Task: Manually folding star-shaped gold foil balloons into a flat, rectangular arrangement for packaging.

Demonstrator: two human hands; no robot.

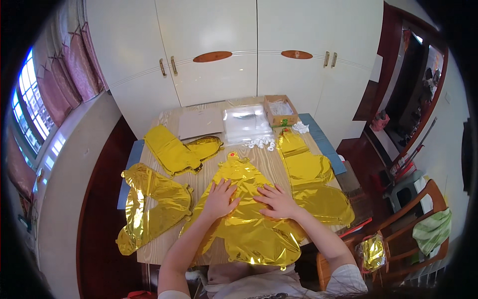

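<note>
Head view: I see my left hand point(220, 198) and right hand point(275, 201), fingers spread, palms flat on the gold foil balloon point(249, 219) at the near table point(209, 174) edge, forearms angled inward from below.

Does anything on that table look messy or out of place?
Mostly tidy. One gold foil balloon at the table's left edge hangs partly over it, and another crumpled gold foil piece sits off the table on a wooden chair. Both hands press the middle balloon flat.
</note>
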